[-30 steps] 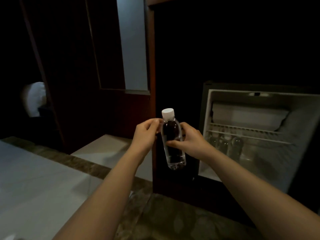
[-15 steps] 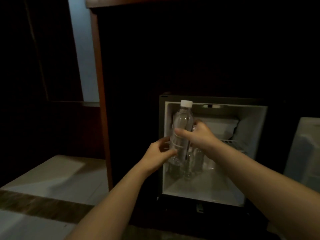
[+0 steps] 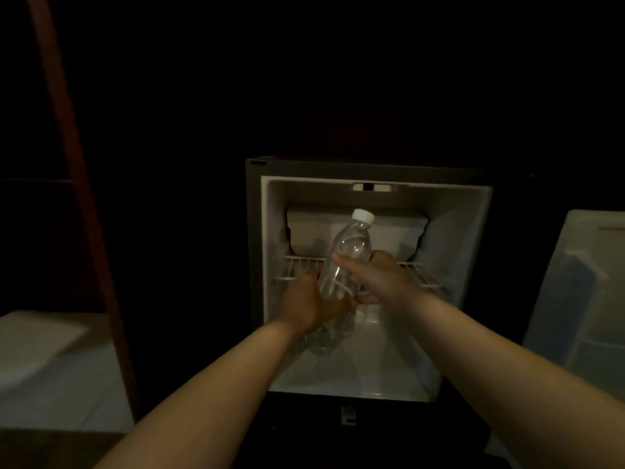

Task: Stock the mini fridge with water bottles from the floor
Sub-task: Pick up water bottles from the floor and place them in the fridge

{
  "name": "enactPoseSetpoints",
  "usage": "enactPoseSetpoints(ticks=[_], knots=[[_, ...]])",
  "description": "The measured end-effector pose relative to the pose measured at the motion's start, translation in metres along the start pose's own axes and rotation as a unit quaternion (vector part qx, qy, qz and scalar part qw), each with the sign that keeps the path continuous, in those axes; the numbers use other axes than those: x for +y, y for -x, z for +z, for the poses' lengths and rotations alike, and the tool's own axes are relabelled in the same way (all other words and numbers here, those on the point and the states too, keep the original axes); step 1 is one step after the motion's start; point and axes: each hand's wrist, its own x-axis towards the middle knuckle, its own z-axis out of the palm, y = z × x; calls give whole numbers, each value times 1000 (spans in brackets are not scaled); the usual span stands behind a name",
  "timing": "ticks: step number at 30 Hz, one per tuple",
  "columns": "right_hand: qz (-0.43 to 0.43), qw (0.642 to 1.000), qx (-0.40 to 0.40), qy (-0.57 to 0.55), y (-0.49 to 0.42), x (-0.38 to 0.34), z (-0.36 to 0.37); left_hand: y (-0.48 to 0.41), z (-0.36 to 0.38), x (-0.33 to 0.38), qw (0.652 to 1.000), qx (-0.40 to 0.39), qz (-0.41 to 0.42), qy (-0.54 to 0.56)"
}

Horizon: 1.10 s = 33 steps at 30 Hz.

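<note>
A clear water bottle [image 3: 348,255] with a white cap tilts to the right in front of the open mini fridge [image 3: 473,211]. My right hand [image 3: 375,279] grips its middle from the right. My left hand [image 3: 311,306] is wrapped around its lower end from the left. Both hands hold the bottle at the level of the white wire shelf [image 3: 419,274], just inside the fridge opening. More clear bottles [image 3: 324,343] stand on the fridge floor at the left, partly hidden behind my left hand.
The fridge door [image 3: 581,299] stands open at the right with its inner shelves facing me. A frozen compartment [image 3: 399,231] fills the upper back. A dark wooden cabinet surrounds the fridge, with a brown post [image 3: 77,184] at left and pale floor tiles [image 3: 57,367] beyond.
Both hands have carried the bottle rightwards and into the fridge opening, and it now tilts to the right. My left hand has slid down to the bottle's lower end.
</note>
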Motion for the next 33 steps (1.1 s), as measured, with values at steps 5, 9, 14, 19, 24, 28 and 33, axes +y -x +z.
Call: enactPoseSetpoints(ticks=[5,9,14,19,24,28,33], knots=[[42,998,-15,54,-18,34,-11,-8,16,-25,997,-75,-36,-2],[32,994,54,85,-37,63,-23,-13,30,-54,985,-150,-83,-14],[56,992,59,97,-51,102,-24,-14,43,-86,967,-221,-127,-17],[43,991,59,116,-61,131,-18,-16,61,-119,961,-236,-144,3],[-41,975,127,177,-74,143,-3,-22,87,-132,972,-174,-155,-31],[-81,956,178,217,-82,156,6,-26,107,-130,981,-128,-144,-26],[-75,963,185,182,-93,174,9,-30,122,-134,972,-114,-193,68]])
